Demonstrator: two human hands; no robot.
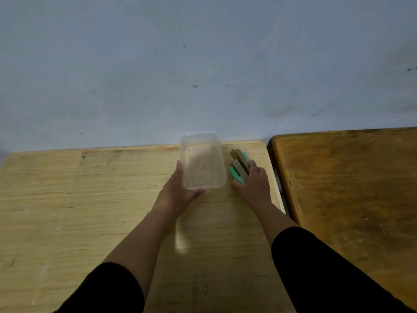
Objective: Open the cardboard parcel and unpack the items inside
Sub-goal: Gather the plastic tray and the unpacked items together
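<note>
A small brown cardboard parcel (pixel 239 162), laid together with teal plastic pieces at its near-left end and its right side, is seen near the far right corner of a pale wooden table (pixel 90 199). Its long axis is set on a diagonal, from far-left to near-right, and a small grey patch is visible on its near end; finer detail is lost to blur. The parcel is gripped by the right hand (pixel 253 185), whose thumb is pressed along the near teal end while the fingers are curled over the right side, so that part of the parcel is hidden. Just beside it on the left, apart from it, a clear rectangular plastic container (pixel 203 161) is placed with its long axis running away from the viewer and its far end reaching over the table's back edge. The container is held at its near-left corner by the left hand (pixel 178 190), the fingers laid up the left wall and the thumb hooked round the near end. Black sleeves (pixel 316 267) are pushed up both forearms. A darker wooden table (pixel 349 188) is set close to the right, and a grey-blue wall (pixel 203 64) is seen behind.
</note>
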